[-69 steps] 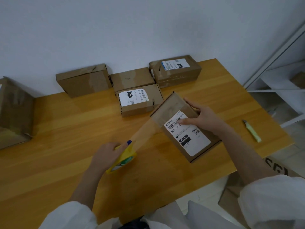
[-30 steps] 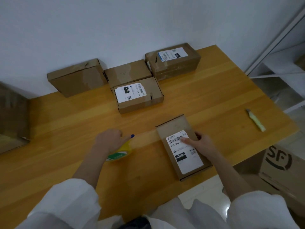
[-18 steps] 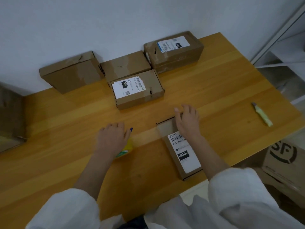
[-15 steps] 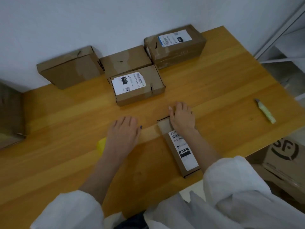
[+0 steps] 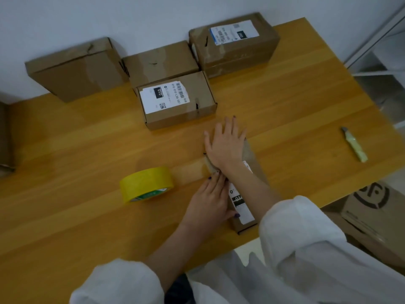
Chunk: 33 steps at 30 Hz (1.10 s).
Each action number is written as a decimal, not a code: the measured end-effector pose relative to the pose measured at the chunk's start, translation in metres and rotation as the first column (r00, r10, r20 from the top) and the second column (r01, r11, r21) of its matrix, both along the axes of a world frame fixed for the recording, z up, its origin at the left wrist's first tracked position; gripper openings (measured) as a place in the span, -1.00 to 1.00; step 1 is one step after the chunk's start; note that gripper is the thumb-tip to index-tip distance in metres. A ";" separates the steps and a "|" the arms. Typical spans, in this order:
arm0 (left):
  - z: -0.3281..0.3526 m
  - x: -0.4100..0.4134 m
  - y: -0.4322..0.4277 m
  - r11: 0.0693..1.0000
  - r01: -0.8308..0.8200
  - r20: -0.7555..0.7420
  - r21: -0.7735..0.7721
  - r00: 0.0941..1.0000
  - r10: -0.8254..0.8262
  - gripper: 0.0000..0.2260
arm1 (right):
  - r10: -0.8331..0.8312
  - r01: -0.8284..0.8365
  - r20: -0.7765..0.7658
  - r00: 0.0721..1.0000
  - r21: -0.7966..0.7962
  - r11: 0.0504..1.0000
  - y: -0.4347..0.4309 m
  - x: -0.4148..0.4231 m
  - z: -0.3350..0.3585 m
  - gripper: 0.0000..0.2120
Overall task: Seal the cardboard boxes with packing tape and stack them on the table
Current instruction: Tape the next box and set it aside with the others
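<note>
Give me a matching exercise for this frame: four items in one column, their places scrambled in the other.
1 tape roll
2 utility knife
3 right hand
4 SF-marked carton

a on the floor beside the table
b pressed flat on the narrow box
c near the table's right edge
d on the table, left of the narrow box

Pairs: 1-d, 2-c, 3-b, 4-a

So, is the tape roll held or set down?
Set down: the tape roll sits on the table; left hand and right hand both lie on the box.
</note>
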<state>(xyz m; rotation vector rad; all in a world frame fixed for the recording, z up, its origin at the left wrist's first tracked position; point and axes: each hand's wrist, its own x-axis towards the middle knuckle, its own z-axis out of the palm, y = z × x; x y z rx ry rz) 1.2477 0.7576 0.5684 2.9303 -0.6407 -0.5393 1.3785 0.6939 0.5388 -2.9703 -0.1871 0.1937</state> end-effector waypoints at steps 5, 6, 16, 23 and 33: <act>0.002 -0.003 -0.001 0.993 0.061 0.016 0.106 0.998 -0.063 -0.25 | -0.092 0.092 0.017 0.996 -0.019 0.996 -0.028 0.014 0.000 -0.49; 0.002 -0.003 -0.001 0.992 0.065 0.046 0.104 0.996 -0.070 -0.26 | -0.087 0.088 0.018 0.996 -0.044 0.995 -0.032 0.017 0.001 -0.49; -0.001 -0.004 0.000 0.999 0.002 0.003 0.034 1.000 -0.002 -0.26 | -0.222 0.221 -0.003 0.975 -0.052 0.974 -0.058 0.023 0.017 -0.41; 0.003 -0.008 -0.003 0.999 -0.014 -0.005 0.044 1.000 0.014 -0.24 | -0.208 0.209 0.011 0.978 -0.042 0.977 -0.083 0.016 0.006 -0.51; 0.031 0.012 0.027 0.990 -0.084 0.145 -0.111 0.984 0.100 -0.62 | -0.082 0.162 -0.389 0.918 0.177 0.971 -0.060 -0.056 0.060 -0.20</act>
